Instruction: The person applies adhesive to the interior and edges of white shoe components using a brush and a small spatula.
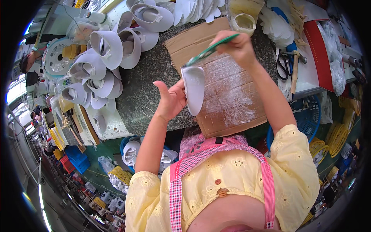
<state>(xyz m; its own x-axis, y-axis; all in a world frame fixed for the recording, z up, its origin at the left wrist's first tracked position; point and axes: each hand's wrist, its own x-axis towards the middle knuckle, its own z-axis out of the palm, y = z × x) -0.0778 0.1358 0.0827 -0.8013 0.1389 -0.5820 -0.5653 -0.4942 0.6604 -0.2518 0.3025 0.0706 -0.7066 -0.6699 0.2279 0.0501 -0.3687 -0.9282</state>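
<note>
My left hand (170, 99) supports a white insole-shaped piece (194, 91), its fingers behind the left edge and its thumb sticking up free. The piece stands tilted, its rounded lower end over the cardboard. In my right hand (236, 47) is a green-handled brush (210, 50), gripped near the handle's end. The brush tip meets the upper edge of the white piece, or is very close to it. Beneath both hands lies a cardboard sheet (247, 110) smeared with white residue, on a dark speckled stone slab (141, 94).
White shoe uppers (106, 50) stand piled at the left. Flat white pieces (197, 9) lie stacked at the back, beside an open tub (244, 23). Scissors (284, 65) and a wooden-handled hammer (295, 71) lie right. Blue baskets (309, 120) stand below the table edge.
</note>
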